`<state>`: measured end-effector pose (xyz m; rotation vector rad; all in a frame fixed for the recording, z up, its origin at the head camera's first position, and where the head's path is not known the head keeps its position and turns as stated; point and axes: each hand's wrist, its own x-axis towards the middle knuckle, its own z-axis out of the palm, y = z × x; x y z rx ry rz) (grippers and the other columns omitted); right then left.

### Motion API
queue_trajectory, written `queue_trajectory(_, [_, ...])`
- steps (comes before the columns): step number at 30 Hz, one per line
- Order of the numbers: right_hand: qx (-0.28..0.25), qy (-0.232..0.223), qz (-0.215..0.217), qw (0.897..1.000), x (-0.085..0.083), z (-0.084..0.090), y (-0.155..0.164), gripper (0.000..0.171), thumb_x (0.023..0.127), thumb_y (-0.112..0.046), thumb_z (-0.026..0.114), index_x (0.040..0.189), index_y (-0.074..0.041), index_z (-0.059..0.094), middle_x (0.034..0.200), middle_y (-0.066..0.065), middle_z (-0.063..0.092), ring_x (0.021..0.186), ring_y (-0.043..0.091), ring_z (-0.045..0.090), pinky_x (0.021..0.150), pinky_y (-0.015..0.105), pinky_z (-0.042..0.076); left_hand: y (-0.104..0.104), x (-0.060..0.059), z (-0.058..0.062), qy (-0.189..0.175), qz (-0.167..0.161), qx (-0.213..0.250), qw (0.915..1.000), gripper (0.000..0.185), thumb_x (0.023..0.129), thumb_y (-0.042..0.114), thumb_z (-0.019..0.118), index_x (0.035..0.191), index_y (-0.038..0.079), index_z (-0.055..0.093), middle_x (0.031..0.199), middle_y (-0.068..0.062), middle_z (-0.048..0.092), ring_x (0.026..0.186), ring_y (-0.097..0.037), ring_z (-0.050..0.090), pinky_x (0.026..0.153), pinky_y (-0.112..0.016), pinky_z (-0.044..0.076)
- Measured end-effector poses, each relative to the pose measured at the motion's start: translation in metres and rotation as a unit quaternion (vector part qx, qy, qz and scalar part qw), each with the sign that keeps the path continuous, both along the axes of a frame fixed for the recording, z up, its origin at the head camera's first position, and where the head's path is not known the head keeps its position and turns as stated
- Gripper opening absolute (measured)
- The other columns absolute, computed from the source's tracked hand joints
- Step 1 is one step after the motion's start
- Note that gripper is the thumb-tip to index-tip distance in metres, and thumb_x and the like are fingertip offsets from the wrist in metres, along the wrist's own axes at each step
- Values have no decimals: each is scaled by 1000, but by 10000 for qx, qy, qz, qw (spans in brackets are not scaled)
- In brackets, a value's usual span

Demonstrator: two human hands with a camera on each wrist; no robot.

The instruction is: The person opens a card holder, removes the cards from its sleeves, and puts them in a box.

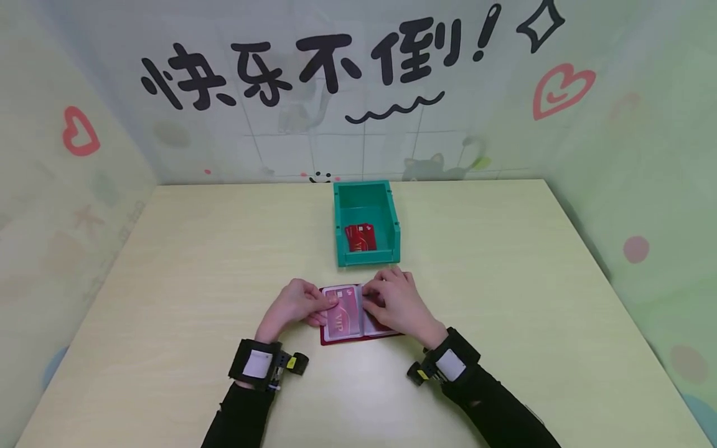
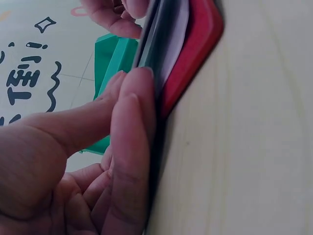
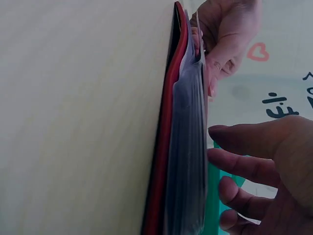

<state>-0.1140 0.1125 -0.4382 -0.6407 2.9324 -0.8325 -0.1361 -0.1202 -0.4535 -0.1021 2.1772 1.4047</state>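
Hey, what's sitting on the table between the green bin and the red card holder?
Nothing: in the head view only a narrow strip of bare table separates the green bin from the red card holder.

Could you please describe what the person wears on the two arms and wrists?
Both arms have long black sleeves. The left hand and right hand are bare, with no gloves or rings visible. Each wrist carries a wide black strap with a white rectangular patch on top: the left strap, the right strap. A small black camera unit with a yellow mark sits on each strap.
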Motion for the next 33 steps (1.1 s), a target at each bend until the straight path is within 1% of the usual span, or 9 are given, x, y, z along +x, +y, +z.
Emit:
queue_trajectory(2, [183, 6, 56, 9998, 0, 1, -6, 25, 86, -24, 79, 106, -9, 76, 100, 8, 65, 104, 25, 54, 97, 49, 43, 1, 1, -1, 15, 8, -51, 10000, 26, 91, 22, 75, 93, -4, 70, 65, -5, 70, 53, -10, 66, 55, -26, 58])
queue_trajectory(5, [405, 69, 105, 9991, 1, 0, -14, 23, 89, -26, 77, 102, -7, 76, 94, 8, 65, 97, 25, 56, 92, 47, 45, 2, 3, -2, 98, -27, -170, 9998, 26, 90, 22, 76, 89, -3, 70, 63, -5, 70, 52, -10, 66, 54, -25, 57])
queue_trajectory(10, [568, 76, -114, 9983, 5, -4, -23, 24, 90, -30, 75, 96, -7, 74, 87, 6, 63, 88, 23, 54, 81, 41, 44, 4, 5, -4, 218, -101, -288, 9993, 25, 90, 22, 76, 86, -1, 68, 61, -5, 69, 50, -10, 65, 53, -25, 57])
queue_trajectory(13, [485, -82, -279, 9984, 5, -5, -26, 26, 89, -33, 76, 92, -8, 72, 86, 5, 61, 87, 22, 51, 80, 38, 42, 4, 6, -5, 252, -110, -347, 9990, 24, 91, 21, 76, 85, -1, 68, 61, -6, 68, 50, -10, 64, 52, -24, 56])
queue_trajectory(17, [346, -354, -356, 9981, 3, -9, -28, 27, 88, -37, 76, 84, -11, 69, 86, 5, 57, 90, 21, 48, 79, 36, 38, 3, 6, -6, 309, -156, -438, 9984, 24, 91, 22, 75, 82, 1, 66, 60, -5, 67, 49, -10, 63, 52, -24, 56])
queue_trajectory(21, [108, -527, -435, 9976, -1, -14, -29, 26, 90, -34, 76, 81, -10, 68, 88, 6, 55, 94, 22, 44, 80, 36, 35, 2, 5, -6, 341, -202, -375, 9985, 25, 93, 21, 73, 79, 2, 64, 60, -4, 66, 49, -11, 63, 51, -25, 56])
queue_trajectory(25, [-181, -606, -525, 9966, -3, -16, -28, 25, 90, -29, 76, 80, -9, 67, 91, 8, 53, 97, 24, 43, 82, 36, 34, 0, 3, -5, 431, -272, -308, 9982, 26, 94, 21, 72, 78, 4, 62, 58, -2, 63, 47, -10, 60, 50, -23, 54])
queue_trajectory(30, [-459, -609, -583, 9954, -5, -14, -25, 24, 88, -27, 78, 77, -9, 67, 90, 8, 51, 97, 24, 42, 82, 36, 32, -1, 2, -4, 612, -438, -427, 9962, 28, 94, 26, 71, 77, 6, 62, 56, 0, 59, 46, -10, 55, 49, -21, 49])
queue_trajectory(33, [-566, -631, -618, 9945, -7, -13, -24, 23, 88, -26, 77, 77, -9, 67, 91, 9, 52, 97, 24, 41, 82, 37, 31, -1, 1, -2, 636, -453, -479, 9958, 29, 95, 27, 71, 77, 6, 62, 57, 0, 58, 46, -10, 54, 49, -21, 48])
